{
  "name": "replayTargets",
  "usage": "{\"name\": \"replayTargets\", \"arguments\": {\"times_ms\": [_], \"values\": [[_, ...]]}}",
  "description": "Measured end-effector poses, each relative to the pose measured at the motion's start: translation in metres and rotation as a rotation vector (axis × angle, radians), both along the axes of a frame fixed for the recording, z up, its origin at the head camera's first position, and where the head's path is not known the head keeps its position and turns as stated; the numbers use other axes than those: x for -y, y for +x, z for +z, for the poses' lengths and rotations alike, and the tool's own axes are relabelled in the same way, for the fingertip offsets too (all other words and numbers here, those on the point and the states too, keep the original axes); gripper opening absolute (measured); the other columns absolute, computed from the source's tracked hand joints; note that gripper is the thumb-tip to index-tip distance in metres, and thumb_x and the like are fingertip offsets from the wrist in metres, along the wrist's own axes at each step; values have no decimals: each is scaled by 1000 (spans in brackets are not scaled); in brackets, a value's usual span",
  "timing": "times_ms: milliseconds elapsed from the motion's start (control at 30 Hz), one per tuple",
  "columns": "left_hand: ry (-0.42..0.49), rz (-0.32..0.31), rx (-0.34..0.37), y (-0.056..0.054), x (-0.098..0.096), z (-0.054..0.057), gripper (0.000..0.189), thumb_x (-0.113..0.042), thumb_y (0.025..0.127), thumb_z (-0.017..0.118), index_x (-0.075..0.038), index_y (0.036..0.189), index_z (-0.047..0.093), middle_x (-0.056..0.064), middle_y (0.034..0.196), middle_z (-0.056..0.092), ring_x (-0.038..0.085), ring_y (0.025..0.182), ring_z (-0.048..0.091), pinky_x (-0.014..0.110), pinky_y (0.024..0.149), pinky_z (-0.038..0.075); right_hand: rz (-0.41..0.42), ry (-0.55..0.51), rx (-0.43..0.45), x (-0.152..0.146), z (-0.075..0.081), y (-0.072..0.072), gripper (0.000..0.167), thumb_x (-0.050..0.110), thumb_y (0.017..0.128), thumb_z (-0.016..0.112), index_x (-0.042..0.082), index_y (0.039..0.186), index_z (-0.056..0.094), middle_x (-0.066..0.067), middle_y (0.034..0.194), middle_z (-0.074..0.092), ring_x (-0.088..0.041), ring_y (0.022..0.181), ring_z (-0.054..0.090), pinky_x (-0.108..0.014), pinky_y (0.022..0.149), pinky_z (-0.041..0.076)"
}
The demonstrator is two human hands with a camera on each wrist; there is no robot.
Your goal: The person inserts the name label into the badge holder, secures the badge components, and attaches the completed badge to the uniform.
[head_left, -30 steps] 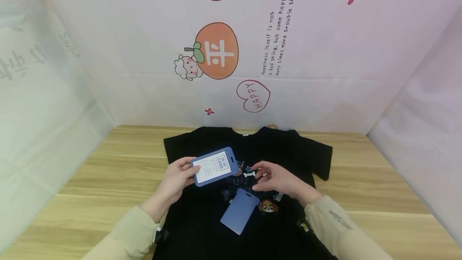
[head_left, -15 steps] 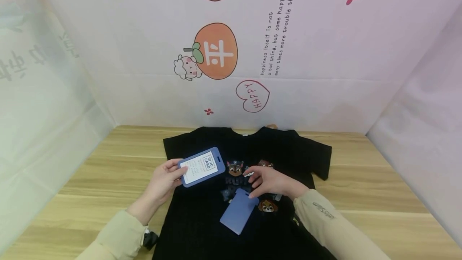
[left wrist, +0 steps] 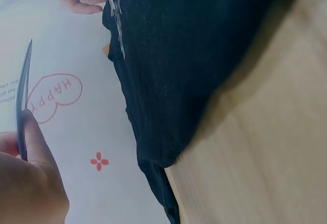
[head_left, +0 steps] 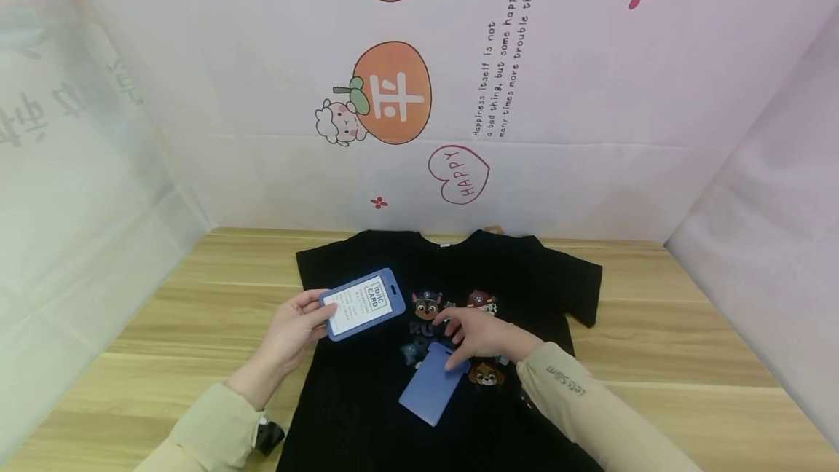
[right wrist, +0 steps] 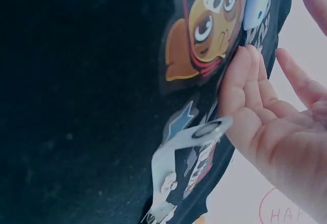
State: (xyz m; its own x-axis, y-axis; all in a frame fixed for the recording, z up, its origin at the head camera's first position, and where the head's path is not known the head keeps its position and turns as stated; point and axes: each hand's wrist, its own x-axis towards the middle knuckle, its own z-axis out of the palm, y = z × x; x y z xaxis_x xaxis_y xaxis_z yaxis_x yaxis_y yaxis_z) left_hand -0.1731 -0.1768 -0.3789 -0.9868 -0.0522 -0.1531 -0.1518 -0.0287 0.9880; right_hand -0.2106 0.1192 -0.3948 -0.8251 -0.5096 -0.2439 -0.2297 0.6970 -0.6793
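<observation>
In the head view my left hand (head_left: 295,330) pinches a blue ID card holder (head_left: 363,306) with a white printed insert, thumb on its face. The left wrist view shows this card holder (left wrist: 23,96) edge-on. A plain blue cover piece (head_left: 429,388), slotted at its top end, lies on the black T-shirt (head_left: 354,399). Over its slotted end hovers my right hand (head_left: 481,333), fingers bent loosely, holding nothing visible; contact cannot be made out. Beside that hand in the right wrist view is a pale strap clip (right wrist: 166,163) with a metal snap.
The T-shirt is spread on a wooden table (head_left: 197,326) and carries cartoon dog prints (head_left: 486,374). A white printed curtain (head_left: 564,166) stands behind the table's far edge, with white fabric at both sides.
My left hand has drawn the card holder leftward. My right hand has come down and a little left, from the bone print to the blue cover piece.
</observation>
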Motion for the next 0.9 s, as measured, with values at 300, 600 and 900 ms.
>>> {"name": "replayTargets", "arguments": {"times_ms": [300,600,900], "values": [[-36,-3,17,-3,-4,0,33,-5,96,53,5,127,49,13,115,66,9,85,66,23,72,56,43,29,-19,5,-2,5,65,13,66,86,15,122,55,-8,108,57,-22,95,57,-42,84,50],[-19,-13,19,-4,-8,0,32,-4,95,52,6,126,49,13,113,66,9,84,66,22,72,56,55,101,-12,13,-5,9,73,17,60,90,18,124,54,-4,105,57,-19,94,54,-40,83,49],[-21,-21,20,-4,-10,-1,32,-5,95,53,5,125,49,11,111,67,9,83,66,23,72,56,70,129,-52,19,-7,16,76,22,58,91,17,123,52,-7,105,57,-19,92,55,-36,80,50]]}}
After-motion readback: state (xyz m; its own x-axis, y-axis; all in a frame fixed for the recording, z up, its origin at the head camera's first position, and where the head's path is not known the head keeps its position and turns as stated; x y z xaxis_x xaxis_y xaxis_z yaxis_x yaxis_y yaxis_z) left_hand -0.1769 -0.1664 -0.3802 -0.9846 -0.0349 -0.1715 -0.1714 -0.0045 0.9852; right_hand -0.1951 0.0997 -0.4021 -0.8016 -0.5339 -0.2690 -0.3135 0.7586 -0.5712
